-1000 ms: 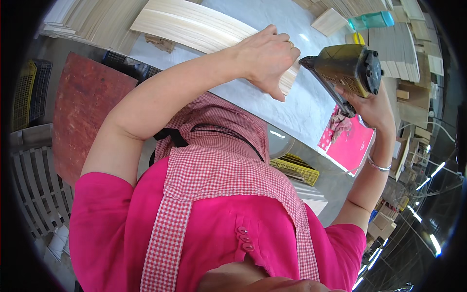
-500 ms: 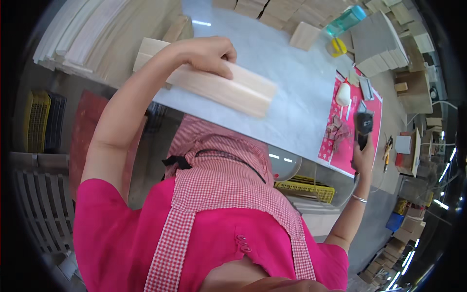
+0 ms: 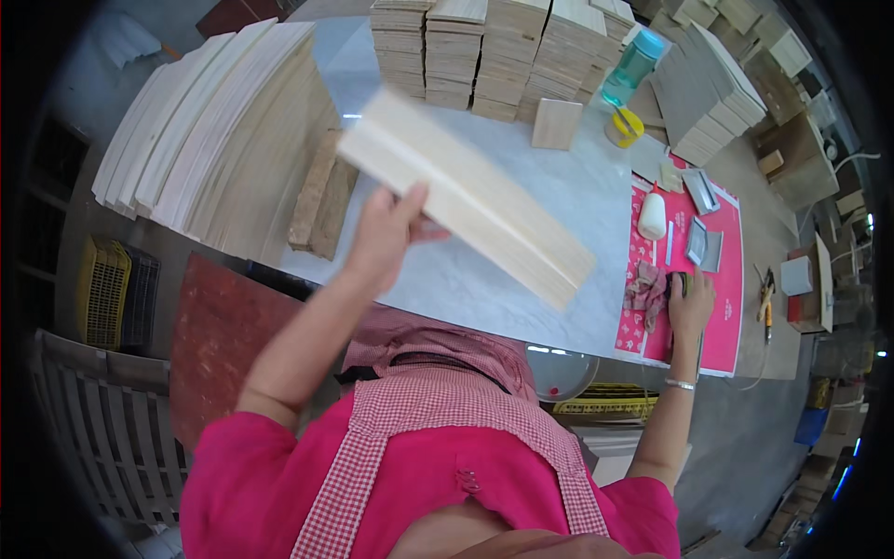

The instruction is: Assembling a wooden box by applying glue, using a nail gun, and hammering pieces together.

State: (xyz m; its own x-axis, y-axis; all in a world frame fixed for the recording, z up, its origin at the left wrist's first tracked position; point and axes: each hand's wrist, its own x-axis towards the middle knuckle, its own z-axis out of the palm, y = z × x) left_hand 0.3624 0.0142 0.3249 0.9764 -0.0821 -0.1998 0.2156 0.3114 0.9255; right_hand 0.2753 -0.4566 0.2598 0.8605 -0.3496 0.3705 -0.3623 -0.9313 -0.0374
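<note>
A pale wooden board (image 3: 484, 200) is tilted above the table, its far end smeared by motion. My left hand (image 3: 384, 233) grips its near long edge, thumb on top. Off to the right, my right hand (image 3: 691, 303) is down at a pink sheet (image 3: 722, 326), closed over a dark hand tool (image 3: 679, 281) mostly hidden beneath it. A crumpled cloth (image 3: 645, 293) lies just left of that hand. Beyond it on the sheet are a grey metal tray-like piece (image 3: 705, 246), a second such piece (image 3: 699, 191) and a white glue bottle (image 3: 653, 216).
Thick wood blocks (image 3: 321, 197) lie on the marble-look table (image 3: 447, 303), beside a row of long curved boards (image 3: 209, 140). Stacked wood pieces (image 3: 503, 61) line the back. A small square board (image 3: 557, 124), yellow cup (image 3: 624, 128) and teal bottle (image 3: 633, 70) stand nearby.
My left hand has changed from an overhand hold to holding the board's near edge, and the board is now lifted and tilted. My right hand has lowered the dark tool to the pink sheet.
</note>
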